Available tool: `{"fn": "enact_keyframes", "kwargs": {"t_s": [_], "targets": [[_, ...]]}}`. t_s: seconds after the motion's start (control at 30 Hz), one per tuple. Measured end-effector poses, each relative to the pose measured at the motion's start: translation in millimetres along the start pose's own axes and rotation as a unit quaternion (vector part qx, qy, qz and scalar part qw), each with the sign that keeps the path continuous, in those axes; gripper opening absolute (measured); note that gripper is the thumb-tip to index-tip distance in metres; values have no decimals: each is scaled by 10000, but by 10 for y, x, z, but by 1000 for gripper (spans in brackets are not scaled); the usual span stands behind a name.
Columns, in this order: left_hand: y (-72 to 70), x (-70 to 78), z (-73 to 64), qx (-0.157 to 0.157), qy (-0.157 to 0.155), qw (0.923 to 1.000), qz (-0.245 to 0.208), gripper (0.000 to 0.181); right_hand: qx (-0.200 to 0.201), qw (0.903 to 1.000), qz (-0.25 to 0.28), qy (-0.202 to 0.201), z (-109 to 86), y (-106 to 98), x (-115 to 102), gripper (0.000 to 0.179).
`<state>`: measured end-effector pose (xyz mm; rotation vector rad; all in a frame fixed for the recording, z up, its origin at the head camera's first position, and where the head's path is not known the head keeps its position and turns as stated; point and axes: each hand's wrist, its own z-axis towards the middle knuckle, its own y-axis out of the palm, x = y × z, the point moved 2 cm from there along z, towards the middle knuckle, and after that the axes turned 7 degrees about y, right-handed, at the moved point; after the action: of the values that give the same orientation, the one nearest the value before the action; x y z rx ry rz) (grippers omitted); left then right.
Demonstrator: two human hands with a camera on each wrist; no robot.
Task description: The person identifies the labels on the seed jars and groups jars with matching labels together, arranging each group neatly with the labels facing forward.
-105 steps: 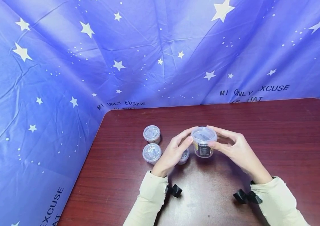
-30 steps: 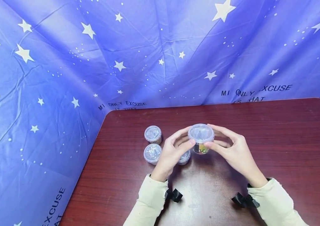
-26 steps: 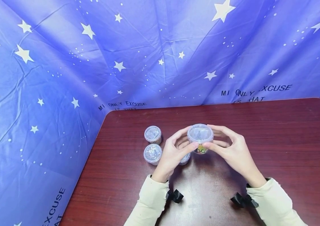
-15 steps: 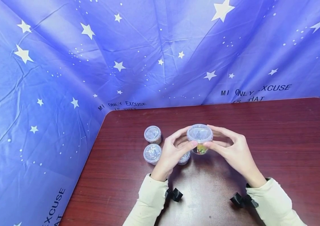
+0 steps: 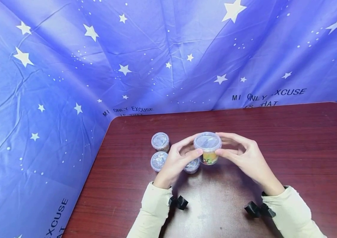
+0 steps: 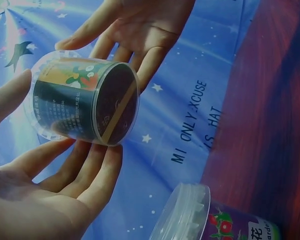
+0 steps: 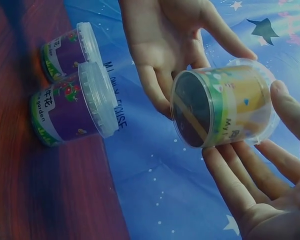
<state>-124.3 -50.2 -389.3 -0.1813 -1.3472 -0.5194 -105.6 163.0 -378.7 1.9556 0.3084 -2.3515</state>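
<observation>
A clear plastic tub with a lid [image 5: 208, 142] is held upright above the table between both hands. My left hand [image 5: 176, 160] holds its left side, thumb in front and fingers behind. On the other side, my right hand [image 5: 247, 152] grips it the same way. The left wrist view shows the tub's [image 6: 65, 107] dark label panel with white print and its dark base with a pale strip across it. Yellow and green printing faces the right wrist camera on the tub [image 7: 242, 102].
Three similar lidded tubs stand left of the held one: a far tub [image 5: 160, 141], a nearer tub [image 5: 157, 161] partly behind my left hand, and another tub [image 5: 192, 166] by my left wrist. The reddish-brown table [image 5: 275, 132] meets a blue starred cloth [image 5: 168, 49].
The tub has turned between my hands: its dark text panel faced the head camera earlier, and yellow printing faces it now. Tub and hands have shifted slightly left.
</observation>
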Motion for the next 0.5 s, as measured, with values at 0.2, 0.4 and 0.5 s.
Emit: {"fn": "enact_keyframes", "kwargs": {"t_s": [0.2,0.4,0.5], "targets": [[-10,-2,-4,-189,-18,9998,-43,48,-306,9993,-199,128,9,15,44,52],[-15,-8,-5,-492,19,9988,69,46,-752,9966,-87,335,13,39,66,55],[-23,-21,-2,-529,40,9985,126,46,-724,9969,-80,301,5,40,67,55]]}}
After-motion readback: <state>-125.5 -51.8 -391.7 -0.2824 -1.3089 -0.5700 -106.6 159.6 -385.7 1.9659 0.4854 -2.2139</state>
